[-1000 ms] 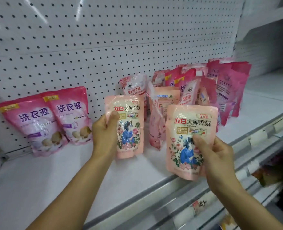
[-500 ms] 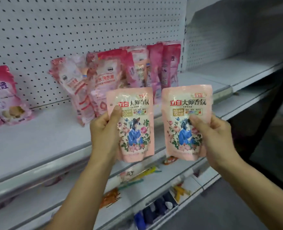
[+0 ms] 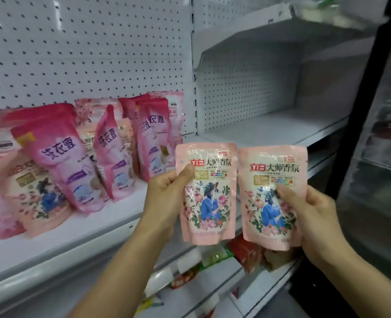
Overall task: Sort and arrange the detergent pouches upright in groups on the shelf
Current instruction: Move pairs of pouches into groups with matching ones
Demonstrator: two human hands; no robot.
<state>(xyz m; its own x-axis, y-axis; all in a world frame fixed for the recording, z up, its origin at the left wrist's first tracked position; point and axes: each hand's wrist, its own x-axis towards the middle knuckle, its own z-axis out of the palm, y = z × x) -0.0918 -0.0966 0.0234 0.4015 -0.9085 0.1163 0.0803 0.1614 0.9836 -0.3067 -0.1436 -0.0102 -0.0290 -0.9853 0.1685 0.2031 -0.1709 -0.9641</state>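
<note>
Two pale pink pouches are held up side by side in front of the shelf (image 3: pixel 52 239), edges nearly touching; both are flat, glossy plastic rectangles with rounded corners, printed with roses and a blue-dressed figure; each has its long axis vertical, top seal at 12 o'clock, print facing the camera. The left hand (image 3: pixel 167 198) pinches the left pouch (image 3: pixel 209 193) at its 9 o'clock edge, thumb across the front; the right hand (image 3: pixel 313 216) pinches the right pouch (image 3: pixel 268 198) at its 3 o'clock edge, thumb on the front likewise. At 9 o'clock from the hands, the pile (image 3: pixel 79 157) of pouches leans on the white pegboard (image 3: pixel 86 53); three deep pink ones with dark lettering tilt at the front; the paler ones behind are too overlapped and blurred to count.
</note>
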